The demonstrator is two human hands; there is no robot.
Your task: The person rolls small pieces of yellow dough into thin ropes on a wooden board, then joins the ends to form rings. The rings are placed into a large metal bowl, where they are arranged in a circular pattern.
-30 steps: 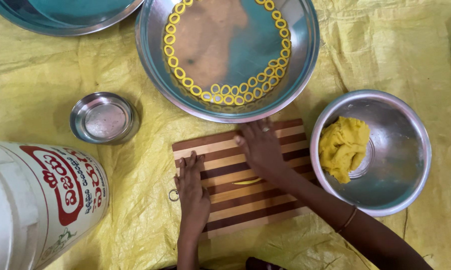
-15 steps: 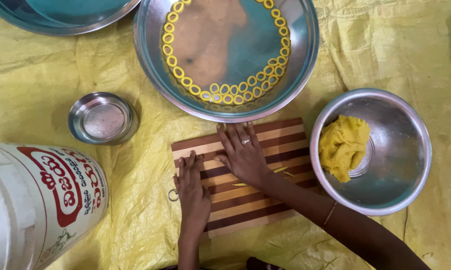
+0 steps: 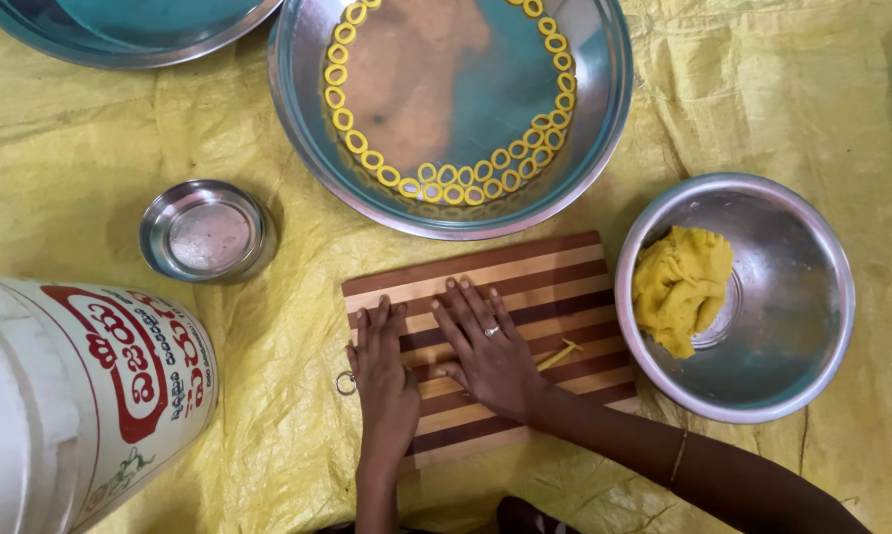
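Your right hand (image 3: 488,346) has slid leftward across the striped cutting board (image 3: 525,272) since a second ago, and now lies just beside your left hand (image 3: 382,371), which has stayed put at the board's left edge. Both palms lie flat, fingers stretched out and close together, gripping nothing. A thin yellow dough strand (image 3: 559,355) pokes out to the right of your right-hand fingers, so the roll has lengthened under that palm. Beyond your fingertips sits the wide steel plate (image 3: 604,119) lined with dough rings (image 3: 446,185); right of them, the steel bowl (image 3: 812,297) of dough (image 3: 678,287).
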